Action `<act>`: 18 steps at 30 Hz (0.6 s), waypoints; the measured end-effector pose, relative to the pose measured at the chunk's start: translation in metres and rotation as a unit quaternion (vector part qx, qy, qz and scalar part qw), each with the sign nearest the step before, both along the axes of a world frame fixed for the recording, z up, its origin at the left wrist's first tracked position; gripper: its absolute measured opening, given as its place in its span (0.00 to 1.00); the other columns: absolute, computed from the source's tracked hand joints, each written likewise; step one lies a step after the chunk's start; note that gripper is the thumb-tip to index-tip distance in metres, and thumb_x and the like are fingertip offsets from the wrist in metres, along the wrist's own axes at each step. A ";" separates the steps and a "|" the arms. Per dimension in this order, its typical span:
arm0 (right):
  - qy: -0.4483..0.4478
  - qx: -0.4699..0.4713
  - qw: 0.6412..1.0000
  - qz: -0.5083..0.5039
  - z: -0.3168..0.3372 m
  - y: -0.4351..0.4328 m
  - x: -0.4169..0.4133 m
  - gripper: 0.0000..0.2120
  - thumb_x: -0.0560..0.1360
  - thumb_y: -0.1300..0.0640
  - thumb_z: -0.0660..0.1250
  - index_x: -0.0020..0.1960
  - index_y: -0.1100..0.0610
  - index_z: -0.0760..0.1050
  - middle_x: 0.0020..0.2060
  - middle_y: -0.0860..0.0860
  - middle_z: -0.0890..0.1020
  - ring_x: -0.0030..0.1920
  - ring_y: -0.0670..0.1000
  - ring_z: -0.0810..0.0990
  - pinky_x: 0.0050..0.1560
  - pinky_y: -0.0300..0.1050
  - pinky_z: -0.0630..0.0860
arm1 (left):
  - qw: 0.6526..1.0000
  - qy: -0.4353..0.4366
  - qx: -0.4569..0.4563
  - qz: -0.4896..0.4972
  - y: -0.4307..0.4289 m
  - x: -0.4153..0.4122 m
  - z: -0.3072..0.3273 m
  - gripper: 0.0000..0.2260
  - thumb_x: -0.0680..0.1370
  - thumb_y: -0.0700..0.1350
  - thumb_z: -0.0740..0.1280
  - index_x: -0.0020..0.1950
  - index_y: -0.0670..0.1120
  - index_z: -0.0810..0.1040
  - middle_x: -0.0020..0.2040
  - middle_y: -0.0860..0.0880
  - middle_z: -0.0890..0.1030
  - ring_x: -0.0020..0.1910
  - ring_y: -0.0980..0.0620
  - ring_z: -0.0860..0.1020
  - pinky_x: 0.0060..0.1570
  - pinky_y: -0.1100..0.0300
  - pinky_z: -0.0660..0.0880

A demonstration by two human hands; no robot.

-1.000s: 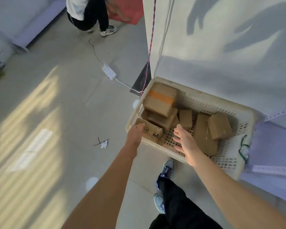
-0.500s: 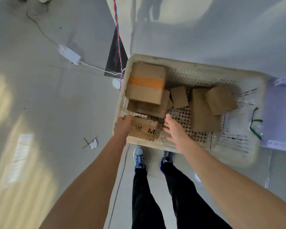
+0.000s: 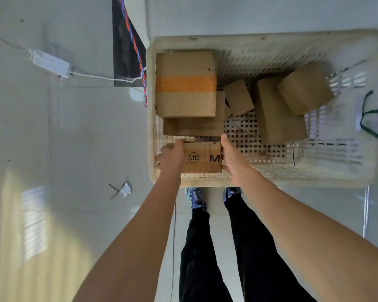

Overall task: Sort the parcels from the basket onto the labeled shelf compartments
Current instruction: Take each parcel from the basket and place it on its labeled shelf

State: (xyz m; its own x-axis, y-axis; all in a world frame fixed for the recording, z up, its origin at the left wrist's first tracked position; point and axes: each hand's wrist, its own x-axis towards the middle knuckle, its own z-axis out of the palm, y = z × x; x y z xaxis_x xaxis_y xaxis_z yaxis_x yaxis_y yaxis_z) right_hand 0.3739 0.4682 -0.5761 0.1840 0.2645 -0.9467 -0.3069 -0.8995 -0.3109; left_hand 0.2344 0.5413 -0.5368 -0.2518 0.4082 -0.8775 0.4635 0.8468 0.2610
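Observation:
A cream plastic basket [image 3: 271, 178] stands on the floor just ahead of my feet, with several cardboard parcels inside. At its near left corner lies a small printed box [image 3: 202, 158] with black letters. My left hand [image 3: 172, 156] grips that box's left end, thumb over the top edge. My right hand [image 3: 230, 154] grips its right end, thumb up along the side. Behind it lie a flat box [image 3: 194, 127] and, on top of that, a large box with an orange tape band [image 3: 186, 83]. More plain boxes [image 3: 277, 110] lie toward the right.
A white power adapter [image 3: 50, 63] with its cable lies on the floor at left. A red-blue twisted cord [image 3: 132, 38] hangs by the basket's far left corner. A paper scrap [image 3: 126, 189] lies on the floor. A pale wall [image 3: 249, 14] rises behind the basket.
The view has tilted down over the basket. Both hands have closed in from either side and now hold the printed box.

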 end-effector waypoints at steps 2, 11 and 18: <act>-0.006 -0.010 1.000 -0.014 0.002 0.002 0.000 0.43 0.77 0.23 0.50 0.83 0.47 0.59 0.83 0.51 0.61 0.82 0.56 0.60 0.80 0.63 0.58 | 1.000 -0.007 -0.009 0.002 0.000 -0.001 -0.009 0.40 0.73 0.66 0.54 0.83 0.49 0.61 0.79 0.43 0.63 0.74 0.37 0.66 0.73 0.33 0.66; -0.014 -0.014 0.999 -0.036 0.037 -0.003 0.010 0.43 0.78 0.24 0.47 0.85 0.48 0.53 0.84 0.52 0.56 0.83 0.57 0.56 0.81 0.63 0.55 | 0.991 -0.104 -0.054 0.068 0.001 -0.019 0.012 0.31 0.81 0.69 0.56 0.78 0.52 0.69 0.70 0.48 0.76 0.65 0.46 0.74 0.64 0.52 0.69; -0.039 0.010 0.997 -0.061 0.101 -0.019 0.024 0.58 0.65 0.13 0.48 0.84 0.47 0.57 0.83 0.53 0.61 0.81 0.58 0.61 0.79 0.64 0.58 | 0.987 -0.150 -0.008 0.058 -0.015 -0.015 0.069 0.32 0.82 0.70 0.56 0.77 0.49 0.69 0.68 0.48 0.77 0.60 0.49 0.77 0.61 0.50 0.69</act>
State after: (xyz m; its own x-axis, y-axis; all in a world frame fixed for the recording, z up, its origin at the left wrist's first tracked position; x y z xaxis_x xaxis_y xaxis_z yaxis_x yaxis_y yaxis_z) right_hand 0.3977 0.4490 -0.4748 0.2894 0.2536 -0.9230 -0.3878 -0.8505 -0.3552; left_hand 0.2196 0.5259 -0.4681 -0.0240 0.3769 -0.9259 0.2678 0.8948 0.3573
